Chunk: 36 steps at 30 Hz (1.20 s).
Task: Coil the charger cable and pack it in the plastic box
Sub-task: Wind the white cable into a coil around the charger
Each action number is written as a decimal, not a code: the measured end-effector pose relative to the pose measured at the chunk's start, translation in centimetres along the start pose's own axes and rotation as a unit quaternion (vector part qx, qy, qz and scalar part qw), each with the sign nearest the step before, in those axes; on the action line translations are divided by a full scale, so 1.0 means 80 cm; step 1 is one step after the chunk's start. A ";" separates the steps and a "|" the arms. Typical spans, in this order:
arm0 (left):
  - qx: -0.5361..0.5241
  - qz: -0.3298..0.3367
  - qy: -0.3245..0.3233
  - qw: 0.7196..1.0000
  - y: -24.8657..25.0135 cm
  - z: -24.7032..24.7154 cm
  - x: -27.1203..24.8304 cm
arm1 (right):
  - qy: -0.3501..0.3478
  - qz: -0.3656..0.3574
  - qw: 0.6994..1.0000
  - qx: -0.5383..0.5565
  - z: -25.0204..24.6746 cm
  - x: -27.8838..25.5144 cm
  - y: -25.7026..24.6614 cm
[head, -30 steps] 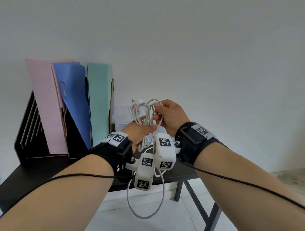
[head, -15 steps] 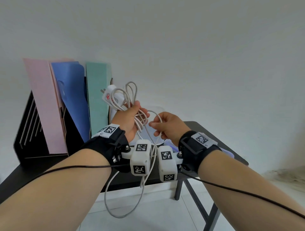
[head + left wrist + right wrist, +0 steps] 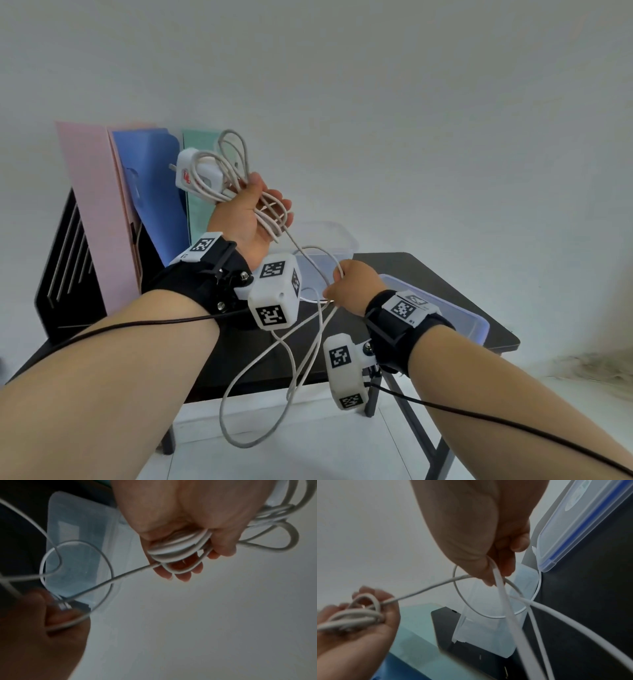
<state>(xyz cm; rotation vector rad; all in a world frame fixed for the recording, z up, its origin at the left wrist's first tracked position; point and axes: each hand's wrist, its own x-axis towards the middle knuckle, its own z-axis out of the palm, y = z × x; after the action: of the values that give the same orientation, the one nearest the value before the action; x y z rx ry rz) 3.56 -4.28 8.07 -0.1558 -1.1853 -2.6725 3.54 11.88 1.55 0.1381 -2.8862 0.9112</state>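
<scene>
Left hand is clenched round the coiled charger cable, right hand pinching 1 loose strand above the open plastic box — that dangling slack could easily knot or snag the table.

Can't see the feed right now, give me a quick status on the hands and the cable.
Left hand grips coiled cable with charger. Right hand pinches loose strand; long loop hangs below table. Box open, lid beside it; nothing blocking.
</scene>
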 end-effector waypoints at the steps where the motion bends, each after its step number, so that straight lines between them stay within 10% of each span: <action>1: 0.006 -0.001 0.011 1.000 0.001 -0.006 0.002 | 0.010 0.002 1.000 -0.006 -0.001 0.000 0.001; 12: 0.193 -0.055 0.114 0.973 -0.016 -0.064 0.009 | 0.128 -0.066 0.981 0.133 -0.036 0.000 -0.016; 29: 0.383 -0.120 -0.118 0.908 -0.042 -0.052 -0.031 | 0.152 -0.101 0.967 0.181 -0.035 -0.003 -0.043; 36: 0.443 -0.142 -0.111 0.878 -0.041 -0.051 -0.031 | 0.148 -0.093 0.969 0.174 -0.037 -0.005 -0.040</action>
<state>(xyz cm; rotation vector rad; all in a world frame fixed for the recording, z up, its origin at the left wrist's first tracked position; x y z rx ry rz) 5.12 -4.79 2.52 -0.1381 -2.5260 -2.0480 4.53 10.97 5.74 0.2713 -2.3752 1.2709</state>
